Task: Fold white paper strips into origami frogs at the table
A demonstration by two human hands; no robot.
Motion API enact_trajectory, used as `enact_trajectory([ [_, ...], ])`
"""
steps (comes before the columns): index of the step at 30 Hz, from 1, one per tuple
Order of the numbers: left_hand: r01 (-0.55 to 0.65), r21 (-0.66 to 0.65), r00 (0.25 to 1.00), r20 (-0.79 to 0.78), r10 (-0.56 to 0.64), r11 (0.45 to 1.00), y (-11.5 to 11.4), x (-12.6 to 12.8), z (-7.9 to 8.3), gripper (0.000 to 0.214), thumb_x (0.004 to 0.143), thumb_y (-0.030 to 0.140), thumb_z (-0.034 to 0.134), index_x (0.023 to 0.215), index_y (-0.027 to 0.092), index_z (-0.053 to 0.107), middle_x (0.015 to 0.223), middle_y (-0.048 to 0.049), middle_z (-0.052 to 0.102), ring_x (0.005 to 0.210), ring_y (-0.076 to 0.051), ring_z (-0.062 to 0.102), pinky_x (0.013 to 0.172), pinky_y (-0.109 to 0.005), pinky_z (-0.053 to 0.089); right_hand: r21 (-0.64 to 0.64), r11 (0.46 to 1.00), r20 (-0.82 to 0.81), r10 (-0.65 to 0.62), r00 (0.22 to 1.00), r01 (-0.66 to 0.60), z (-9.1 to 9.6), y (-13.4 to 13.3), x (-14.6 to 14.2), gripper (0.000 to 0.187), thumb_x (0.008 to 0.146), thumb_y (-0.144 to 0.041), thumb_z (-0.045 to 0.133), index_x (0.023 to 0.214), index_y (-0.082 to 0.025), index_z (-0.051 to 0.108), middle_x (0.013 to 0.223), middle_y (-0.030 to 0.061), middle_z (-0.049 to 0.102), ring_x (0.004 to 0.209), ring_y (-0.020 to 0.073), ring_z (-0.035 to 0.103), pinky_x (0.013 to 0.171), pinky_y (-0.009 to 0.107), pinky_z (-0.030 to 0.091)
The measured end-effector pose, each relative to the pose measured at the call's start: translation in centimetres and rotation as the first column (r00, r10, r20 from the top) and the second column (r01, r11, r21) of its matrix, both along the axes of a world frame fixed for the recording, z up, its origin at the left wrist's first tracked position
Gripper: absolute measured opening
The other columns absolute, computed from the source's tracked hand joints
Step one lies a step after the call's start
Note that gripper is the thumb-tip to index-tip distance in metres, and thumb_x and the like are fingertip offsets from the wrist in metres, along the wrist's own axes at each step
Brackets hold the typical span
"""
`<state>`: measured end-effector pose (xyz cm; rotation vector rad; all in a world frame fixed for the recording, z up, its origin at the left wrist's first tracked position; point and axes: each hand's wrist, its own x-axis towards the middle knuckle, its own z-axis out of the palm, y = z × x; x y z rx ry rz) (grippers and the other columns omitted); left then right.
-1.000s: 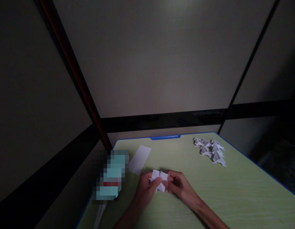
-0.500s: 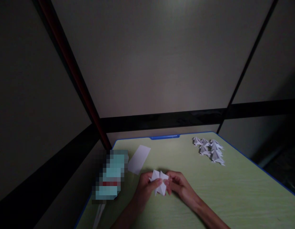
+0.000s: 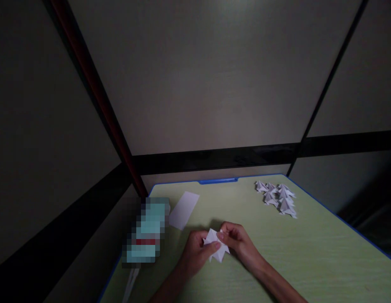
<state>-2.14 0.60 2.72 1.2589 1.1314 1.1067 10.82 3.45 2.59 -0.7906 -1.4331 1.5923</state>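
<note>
Between my two hands, over the near middle of the table, is a folded white origami paper with several pointed flaps. My left hand grips its left side, the thumb lying across the front. The thumb and fingers of my right hand pinch its upper right part. Both hands' fingertips behind the paper are mostly hidden. At the table's far right lies a group of finished-looking white folded paper figures, some overlapping in a row.
A flat white paper sheet lies left of centre on the pale green table, which has a blue edge. Beside it is a pixelated teal object, with a white strip below. Cabinet panels stand behind.
The folded paper has turned and shifted slightly right. My right hand has moved up from its right side to its upper corner, and my left thumb lies further right.
</note>
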Motion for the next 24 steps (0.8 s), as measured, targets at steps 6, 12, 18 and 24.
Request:
enact_trajectory([
  [6, 0.046, 0.062, 0.999, -0.023, -0.045, 0.997, -0.4, -0.1, 0.5, 0.021, 0.056, 0.029, 0.059, 0.055, 0.008, 0.061, 0.052, -0.0018, 0.053, 0.047, -0.009, 0.043, 0.043, -0.018, 0.031, -0.063, 0.997, -0.111, 0.047, 0.993, -0.054, -0.3, -0.3, -0.1, 0.031, 0.061, -0.039, 0.058, 0.049, -0.014, 0.042, 0.041, -0.0072, 0.034, 0.039, 0.0048, 0.025, 0.038, 0.019, 0.016],
  [12, -0.033, 0.005, 0.998, 0.056, 0.033, 0.999, 0.0, -0.2, 0.4, 0.022, 0.056, 0.031, 0.059, 0.058, 0.008, 0.061, 0.048, 0.0001, 0.053, 0.044, -0.009, 0.042, 0.041, -0.018, 0.030, 0.004, 1.000, -0.004, 0.025, 1.000, -0.025, 0.5, -0.4, -0.3, 0.032, 0.061, -0.040, 0.057, 0.050, -0.015, 0.041, 0.041, -0.0075, 0.035, 0.039, 0.0050, 0.027, 0.038, 0.019, 0.018],
  [18, -0.048, -0.049, 0.988, 0.143, 0.055, 0.998, 0.1, -0.3, 0.6, 0.023, 0.054, 0.032, 0.061, 0.058, 0.009, 0.060, 0.047, -0.0006, 0.056, 0.043, -0.010, 0.045, 0.041, -0.019, 0.032, 0.040, 0.998, 0.038, 0.041, 0.998, -0.042, 0.9, -0.5, -0.3, 0.032, 0.059, -0.039, 0.059, 0.048, -0.015, 0.040, 0.038, -0.0078, 0.037, 0.036, 0.0043, 0.028, 0.037, 0.018, 0.018],
  [24, -0.073, -0.050, 0.979, 0.185, 0.081, 0.996, -0.4, -0.1, 0.3, 0.026, 0.050, 0.033, 0.064, 0.060, 0.009, 0.060, 0.049, -0.0013, 0.058, 0.046, -0.012, 0.050, 0.044, -0.020, 0.035, -0.026, 0.989, -0.131, 0.138, 0.982, -0.142, -0.2, -0.5, 0.0, 0.027, 0.059, -0.033, 0.061, 0.050, -0.015, 0.044, 0.038, -0.0074, 0.040, 0.034, 0.0037, 0.028, 0.036, 0.018, 0.018],
])
